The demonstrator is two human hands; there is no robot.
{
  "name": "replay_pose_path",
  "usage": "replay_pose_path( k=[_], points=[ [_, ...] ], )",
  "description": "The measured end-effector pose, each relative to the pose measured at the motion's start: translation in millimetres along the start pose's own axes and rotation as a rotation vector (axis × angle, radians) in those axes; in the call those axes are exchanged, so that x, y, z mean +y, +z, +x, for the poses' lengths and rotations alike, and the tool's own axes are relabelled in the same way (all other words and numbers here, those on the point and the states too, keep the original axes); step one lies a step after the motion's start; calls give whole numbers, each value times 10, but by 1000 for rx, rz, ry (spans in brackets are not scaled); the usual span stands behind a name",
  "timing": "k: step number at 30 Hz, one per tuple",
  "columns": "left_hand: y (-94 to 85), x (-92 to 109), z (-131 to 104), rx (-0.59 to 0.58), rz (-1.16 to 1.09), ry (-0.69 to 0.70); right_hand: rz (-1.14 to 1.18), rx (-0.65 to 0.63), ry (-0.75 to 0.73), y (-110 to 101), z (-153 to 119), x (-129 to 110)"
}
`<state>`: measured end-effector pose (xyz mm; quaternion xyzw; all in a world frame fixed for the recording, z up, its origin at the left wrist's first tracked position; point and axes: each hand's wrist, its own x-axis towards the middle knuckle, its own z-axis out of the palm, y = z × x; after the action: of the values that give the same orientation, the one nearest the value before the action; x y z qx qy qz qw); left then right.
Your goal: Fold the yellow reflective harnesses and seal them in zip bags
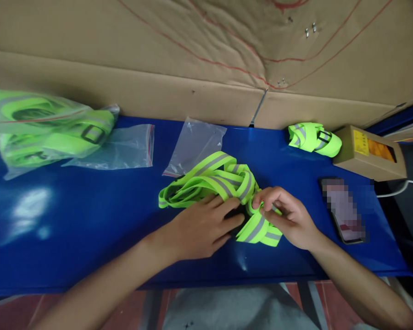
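Observation:
A tangled bundle of neon-yellow reflective strap with grey stripes lies in the middle of the blue table. My left hand rests against its near side, fingers apart and curving over something dark that is mostly hidden. At the bundle's right end, my right hand pinches the reflective strap between thumb and fingers. Folded strap ends hang out below that pinch onto the table. A clear zip bag lies flat just behind the bundle.
On the left sits a plastic bag of similar straps, with another clear bag beside it. A rolled strap with a black buckle, a cardboard box and a phone are on the right. Cardboard walls the table's back.

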<state>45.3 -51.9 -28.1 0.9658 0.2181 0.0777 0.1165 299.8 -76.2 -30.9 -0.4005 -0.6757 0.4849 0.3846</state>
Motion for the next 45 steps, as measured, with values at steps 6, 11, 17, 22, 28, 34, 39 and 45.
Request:
replay_pose_path(
  k=[6,11,17,22,28,34,39,45],
  points=[
    [98,-49,-19,-23,59,-58,-517,159,-235,26,-55,73],
    [132,-84,33,107,272,-25,-971,101,-608,110,-140,-46],
    [99,-53,44,165,352,-12,-1139,10,-364,230,-70,-83],
    [157,-58,59,127,301,-64,-1074,10,-185,151,-33,-14],
    [124,-51,82,151,260,-66,-1058,33,-218,144,-46,-46],
    [46,1,85,170,290,-30,-1069,88,-275,164,-60,-62],
    [1,-77,85,252,266,-70,-1061,87,-297,45,-32,-128],
    [-21,-317,-19,395,239,-168,-1028,159,-312,-136,-31,-138]
  ],
)
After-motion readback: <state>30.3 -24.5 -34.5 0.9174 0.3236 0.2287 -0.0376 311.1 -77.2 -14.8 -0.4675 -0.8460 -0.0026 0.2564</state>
